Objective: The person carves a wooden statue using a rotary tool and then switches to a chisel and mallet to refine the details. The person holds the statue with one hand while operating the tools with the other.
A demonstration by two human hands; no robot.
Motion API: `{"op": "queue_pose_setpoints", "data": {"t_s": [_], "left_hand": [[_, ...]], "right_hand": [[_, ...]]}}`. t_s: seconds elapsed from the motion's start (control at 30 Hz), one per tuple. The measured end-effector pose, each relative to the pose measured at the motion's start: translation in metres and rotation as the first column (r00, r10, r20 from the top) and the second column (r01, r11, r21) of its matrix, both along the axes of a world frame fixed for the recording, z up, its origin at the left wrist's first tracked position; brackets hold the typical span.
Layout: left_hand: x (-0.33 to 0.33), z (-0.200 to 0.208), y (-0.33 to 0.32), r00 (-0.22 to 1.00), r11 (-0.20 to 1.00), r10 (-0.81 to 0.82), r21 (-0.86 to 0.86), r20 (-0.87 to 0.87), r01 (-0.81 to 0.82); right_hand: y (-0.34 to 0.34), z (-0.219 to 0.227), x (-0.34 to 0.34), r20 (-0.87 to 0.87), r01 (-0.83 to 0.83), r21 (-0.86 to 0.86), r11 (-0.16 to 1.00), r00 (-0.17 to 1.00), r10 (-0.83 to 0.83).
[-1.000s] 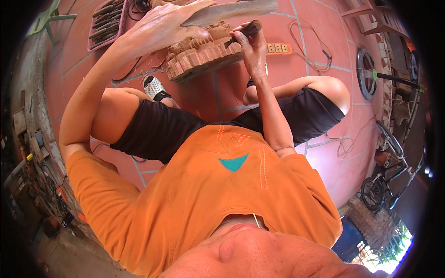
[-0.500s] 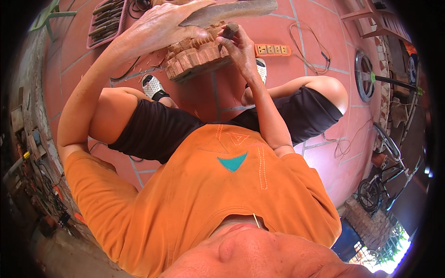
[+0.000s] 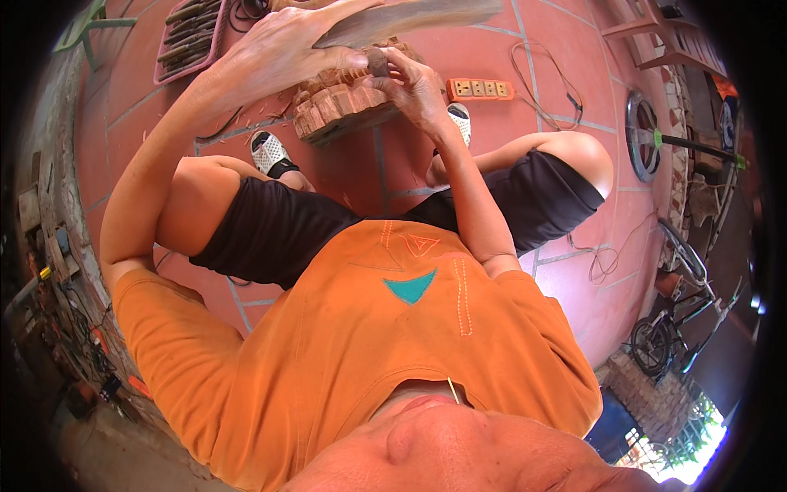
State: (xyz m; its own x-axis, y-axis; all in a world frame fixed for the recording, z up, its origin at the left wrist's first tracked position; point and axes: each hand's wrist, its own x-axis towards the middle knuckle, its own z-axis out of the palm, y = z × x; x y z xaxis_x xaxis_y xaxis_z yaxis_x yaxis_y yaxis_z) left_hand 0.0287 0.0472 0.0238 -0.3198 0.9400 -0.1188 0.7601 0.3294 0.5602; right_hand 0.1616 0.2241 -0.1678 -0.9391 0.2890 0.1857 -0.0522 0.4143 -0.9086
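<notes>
My left hand is closed around a long wooden mallet, a plain flat-sided bar held crosswise over the work. Below it, on the floor between my feet, sits a carved block of reddish wood with a scalloped edge. Fingers of my right hand grip a chisel at the block's right side. Only the dark end of its handle shows, and the blade is hidden. The mallet is above the handle, partly blurred; I cannot tell whether they touch.
A pink tray of chisels lies at the far left. Right of the block are an orange power strip and a loose cable. Wood shavings dot the tiled floor. A wheel stands at the right.
My right hand has shifted left with the chisel, whose handle now stands closer to my left thumb. The mallet has moved slightly to the right. The wooden block keeps its place.
</notes>
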Motion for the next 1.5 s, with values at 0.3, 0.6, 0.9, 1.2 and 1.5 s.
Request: {"op": "queue_pose_setpoints", "data": {"t_s": [0.3, 0.6, 0.9, 1.2, 1.5], "left_hand": [[-0.003, -0.028, -0.019, 1.000, 0.973, 0.027, 0.231, 0.004, -0.027], [-0.004, -0.071, -0.040, 0.990, 0.969, 0.097, 0.220, 0.100, -0.117], [0.005, -0.058, -0.027, 0.971, 0.905, 0.141, 0.372, 0.194, -0.206], [-0.010, -0.082, -0.030, 0.977, 0.979, 0.196, 0.036, 0.085, -0.200], [-0.016, -0.073, -0.033, 0.971, 0.968, 0.189, 0.141, 0.148, -0.209]], "right_hand": [[-0.012, -0.004, 0.003, -0.175, 0.024, 0.272, 0.962, 0.984, 0.025], [-0.007, -0.013, -0.005, -0.074, 0.037, -0.012, 0.999, 0.997, -0.038], [-0.004, -0.025, -0.006, -0.142, 0.100, 0.032, 0.995, 0.985, -0.094], [0.004, -0.024, -0.002, -0.193, 0.146, -0.013, 0.989, 0.970, -0.146], [0.009, -0.006, 0.014, -0.079, 0.214, -0.188, 0.958, 0.970, -0.232]]}}
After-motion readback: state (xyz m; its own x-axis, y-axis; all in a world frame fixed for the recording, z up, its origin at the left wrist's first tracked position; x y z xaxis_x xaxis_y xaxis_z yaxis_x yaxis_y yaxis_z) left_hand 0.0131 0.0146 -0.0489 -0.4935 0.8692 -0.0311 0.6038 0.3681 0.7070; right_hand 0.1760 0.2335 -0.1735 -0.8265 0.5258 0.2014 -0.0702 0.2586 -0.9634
